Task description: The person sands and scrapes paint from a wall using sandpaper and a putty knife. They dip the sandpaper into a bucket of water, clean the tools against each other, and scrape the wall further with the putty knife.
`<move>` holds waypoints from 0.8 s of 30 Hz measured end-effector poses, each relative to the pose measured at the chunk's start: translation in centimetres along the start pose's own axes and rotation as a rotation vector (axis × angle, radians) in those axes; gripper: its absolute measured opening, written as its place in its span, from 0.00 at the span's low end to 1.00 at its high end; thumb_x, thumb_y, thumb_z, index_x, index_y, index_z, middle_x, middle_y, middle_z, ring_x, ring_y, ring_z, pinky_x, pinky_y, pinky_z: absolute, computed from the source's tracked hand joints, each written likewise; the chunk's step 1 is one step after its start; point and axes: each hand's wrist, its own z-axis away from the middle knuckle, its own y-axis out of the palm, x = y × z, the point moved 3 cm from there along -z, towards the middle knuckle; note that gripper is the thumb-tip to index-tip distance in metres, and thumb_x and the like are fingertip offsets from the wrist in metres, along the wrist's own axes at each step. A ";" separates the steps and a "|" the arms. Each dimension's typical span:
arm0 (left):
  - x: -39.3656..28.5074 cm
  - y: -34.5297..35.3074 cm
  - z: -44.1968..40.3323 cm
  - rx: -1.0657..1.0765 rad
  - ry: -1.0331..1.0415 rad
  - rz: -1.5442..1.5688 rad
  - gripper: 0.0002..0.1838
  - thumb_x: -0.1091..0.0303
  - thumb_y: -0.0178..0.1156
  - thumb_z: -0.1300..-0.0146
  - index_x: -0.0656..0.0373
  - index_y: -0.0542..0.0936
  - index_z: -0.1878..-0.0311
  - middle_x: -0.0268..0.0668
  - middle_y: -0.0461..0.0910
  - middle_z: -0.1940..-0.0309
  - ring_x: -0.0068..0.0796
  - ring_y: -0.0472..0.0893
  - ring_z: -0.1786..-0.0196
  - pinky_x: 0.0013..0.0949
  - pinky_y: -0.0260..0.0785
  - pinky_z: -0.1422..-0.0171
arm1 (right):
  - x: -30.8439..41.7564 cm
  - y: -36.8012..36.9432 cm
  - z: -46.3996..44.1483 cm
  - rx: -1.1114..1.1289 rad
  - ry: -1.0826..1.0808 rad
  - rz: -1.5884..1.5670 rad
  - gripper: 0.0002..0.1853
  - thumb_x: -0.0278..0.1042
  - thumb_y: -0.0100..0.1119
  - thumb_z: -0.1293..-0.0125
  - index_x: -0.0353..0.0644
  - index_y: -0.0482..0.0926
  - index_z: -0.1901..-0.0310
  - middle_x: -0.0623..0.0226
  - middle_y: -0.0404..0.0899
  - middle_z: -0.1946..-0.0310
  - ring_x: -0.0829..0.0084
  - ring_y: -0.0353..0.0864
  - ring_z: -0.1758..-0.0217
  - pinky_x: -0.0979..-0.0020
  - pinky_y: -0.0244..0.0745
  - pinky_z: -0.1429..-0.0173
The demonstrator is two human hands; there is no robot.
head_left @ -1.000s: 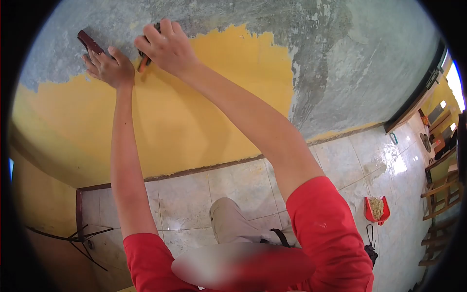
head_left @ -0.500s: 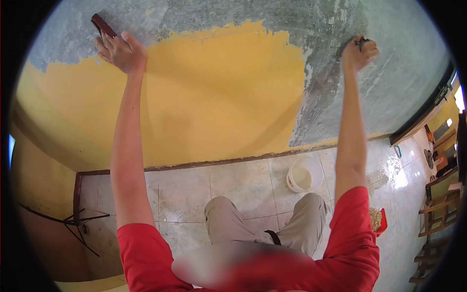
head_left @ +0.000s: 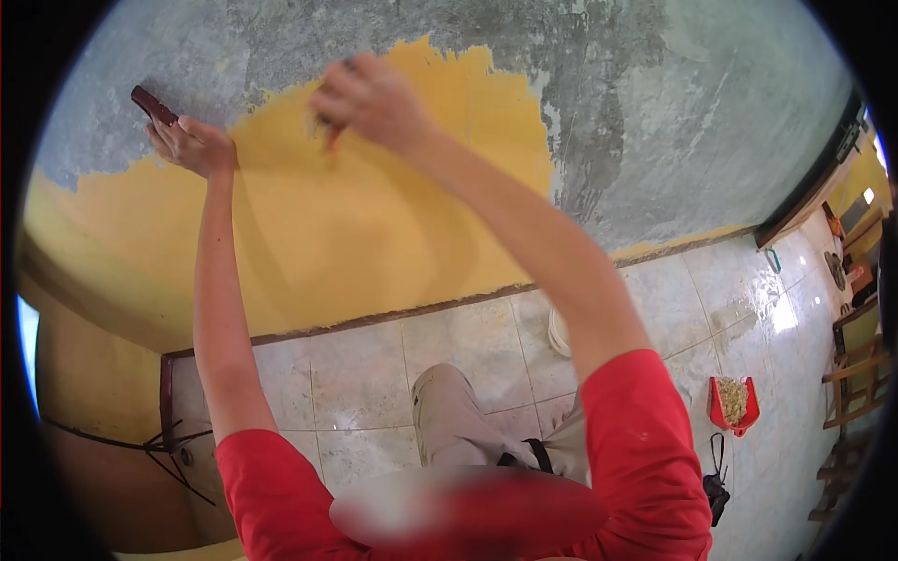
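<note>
My left hand [head_left: 194, 147] rests on the wall at the upper left, thumb apart from the fingers, with a dark red block-like piece [head_left: 153, 105] at its fingertips. Whether the fingers grip that piece is hard to tell. My right hand [head_left: 369, 101], blurred by motion, is closed round a small dark tool [head_left: 327, 122] with an orange part, in front of the upper yellow area. The wall's lower part carries yellow paint [head_left: 346, 243] with a ragged upper edge. Grey bare surface [head_left: 655, 140] shows above and to the right of it.
A red dustpan [head_left: 733, 406] full of pale flakes lies on the tiled floor at the right, near a black strapped item [head_left: 716, 491]. My right arm partly hides a white bucket [head_left: 559, 332]. Thin black rods [head_left: 173, 449] stand at lower left, wooden chairs [head_left: 856, 383] at far right.
My right hand has swung from the grey area at the right back to the yellow area at the upper middle, tool still held. My left hand appears slightly lower and further left as the view shifted.
</note>
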 end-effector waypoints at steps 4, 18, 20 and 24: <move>1.6 0.5 0.4 0.057 0.039 -0.028 0.34 0.53 0.34 0.22 0.74 0.69 0.29 0.54 0.68 0.25 0.66 0.59 0.22 0.62 0.47 0.20 | -14.6 -9.2 9.9 0.057 0.404 -0.129 0.24 0.45 0.78 0.62 0.57 0.86 0.58 0.79 0.84 0.52 0.62 0.77 0.39 0.62 0.69 0.32; 1.9 1.0 0.9 0.082 -0.005 -0.064 0.35 0.53 0.35 0.23 0.75 0.67 0.27 0.57 0.66 0.25 0.61 0.57 0.20 0.58 0.44 0.18 | 0.1 0.9 3.0 0.190 0.309 0.320 0.14 0.43 0.59 0.36 0.53 0.73 0.51 0.65 0.74 0.51 0.58 0.72 0.41 0.51 0.66 0.34; -0.1 0.0 0.0 0.028 0.005 -0.018 0.34 0.53 0.35 0.22 0.73 0.69 0.28 0.57 0.69 0.27 0.65 0.62 0.23 0.58 0.47 0.19 | 3.4 -0.4 2.3 -0.006 0.224 0.090 0.10 0.37 0.59 0.37 0.60 0.70 0.57 0.72 0.72 0.56 0.65 0.74 0.46 0.61 0.72 0.40; 0.8 0.2 0.3 0.040 0.032 -0.052 0.34 0.51 0.34 0.21 0.73 0.70 0.29 0.56 0.70 0.28 0.67 0.62 0.24 0.58 0.49 0.19 | -4.0 -4.4 7.5 0.086 0.097 0.075 0.10 0.36 0.64 0.41 0.60 0.75 0.59 0.74 0.76 0.56 0.65 0.77 0.45 0.62 0.74 0.41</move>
